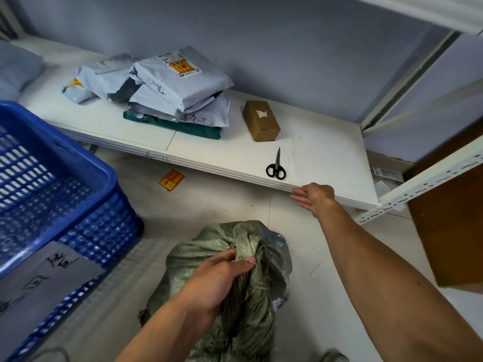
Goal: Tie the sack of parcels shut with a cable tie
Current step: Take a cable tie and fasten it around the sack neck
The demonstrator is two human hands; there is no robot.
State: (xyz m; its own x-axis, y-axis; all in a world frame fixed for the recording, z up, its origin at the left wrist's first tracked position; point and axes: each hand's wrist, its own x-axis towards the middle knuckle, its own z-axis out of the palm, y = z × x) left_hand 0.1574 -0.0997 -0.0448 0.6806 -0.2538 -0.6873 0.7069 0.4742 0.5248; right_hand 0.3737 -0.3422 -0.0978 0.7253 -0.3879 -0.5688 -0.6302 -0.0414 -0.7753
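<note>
My left hand point(219, 278) is curled tight round the bunched neck of the green woven sack point(261, 322), which sits on the floor at the near centre. I hold it this way so the mouth is gathered into one rope that a tie can go round. My right hand point(313, 197) reaches far and right to the front edge of the white shelf point(334, 152), fingers straight and close together, holding nothing. I judge it is after a cable tie, though I see none. Scissors point(276, 165) lie just beyond it, handy for trimming the tail. Further left sit a brown box point(261, 121) and a stack of grey parcels point(177, 95). The top one bears an orange warning label, and handwriting lower down looks like "8-2-7". An orange sticker point(171, 179) lies on the floor.
</note>
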